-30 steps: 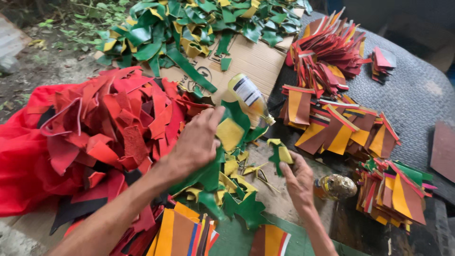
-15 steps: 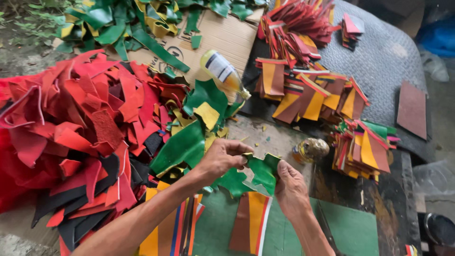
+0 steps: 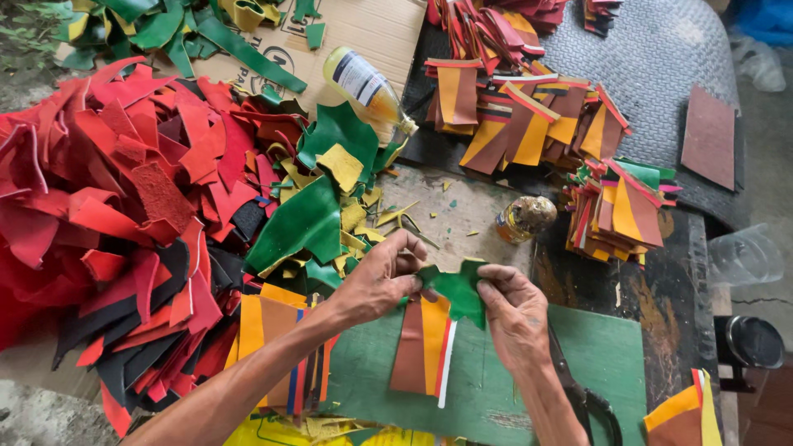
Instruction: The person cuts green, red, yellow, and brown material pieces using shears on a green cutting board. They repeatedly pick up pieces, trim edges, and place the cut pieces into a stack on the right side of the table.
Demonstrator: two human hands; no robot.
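Fingers [image 3: 413,277] of both hands pinch green scrap [image 3: 456,289] between.

Both bare forearms reach in from the lower edge, left hand [image 3: 382,277] and right hand [image 3: 514,310] close together, palms down, fingers [image 3: 487,289] curled in pinching grips.

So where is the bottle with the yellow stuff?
The bottle lies tilted at the top middle of the head view, on the cardboard, beside the green scraps.
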